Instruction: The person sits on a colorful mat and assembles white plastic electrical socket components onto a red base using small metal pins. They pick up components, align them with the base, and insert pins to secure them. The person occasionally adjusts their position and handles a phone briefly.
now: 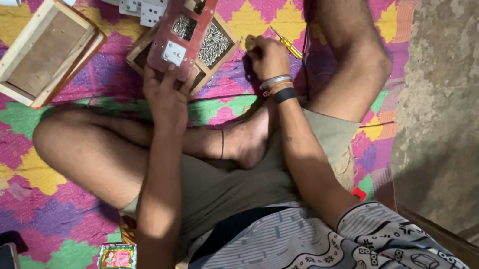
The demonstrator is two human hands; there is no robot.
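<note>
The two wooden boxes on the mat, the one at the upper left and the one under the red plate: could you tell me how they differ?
The left wooden box is larger and holds nothing; the smaller screw box is full of small metal screws. The left wooden box lies uncovered, while the red plate, held by the left hand, partly covers the screw box. Both sit tilted on the colourful mat.

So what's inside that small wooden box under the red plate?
The wooden box holds a heap of small silvery screws. The red plate, held by the left hand, covers the rest.
</note>
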